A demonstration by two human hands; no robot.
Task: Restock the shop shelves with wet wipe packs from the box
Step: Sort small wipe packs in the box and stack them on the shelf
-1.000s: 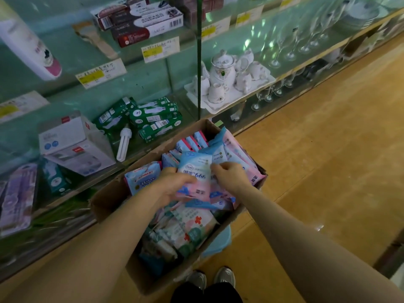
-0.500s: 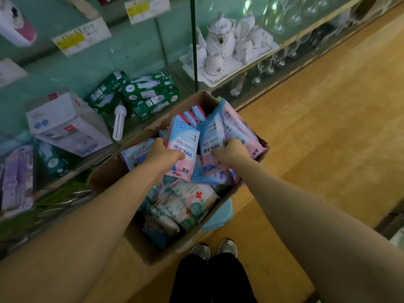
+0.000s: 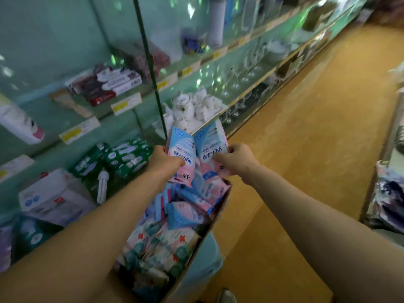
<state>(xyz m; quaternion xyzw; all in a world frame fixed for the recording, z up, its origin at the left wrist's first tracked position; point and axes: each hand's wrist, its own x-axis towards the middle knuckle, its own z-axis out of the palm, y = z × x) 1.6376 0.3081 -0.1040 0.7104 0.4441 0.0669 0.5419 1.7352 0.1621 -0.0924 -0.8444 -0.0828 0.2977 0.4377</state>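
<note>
While the left hand (image 3: 166, 159) grips one wet wipe pack (image 3: 181, 147) and the right hand (image 3: 236, 159) a second pack (image 3: 211, 143), both raised just above the box (image 3: 219, 204), these pouches look light, soft and slick, so pinching across the flat faces should hold best.

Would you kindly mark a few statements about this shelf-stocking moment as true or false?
1. The left hand grips a blue-and-pink pack. True.
2. The right hand is empty. False: it grips a second pack.
3. The box is empty. False: more packs lie in it.
4. A white tea set stands on the shelf beyond the hands. True.
</note>
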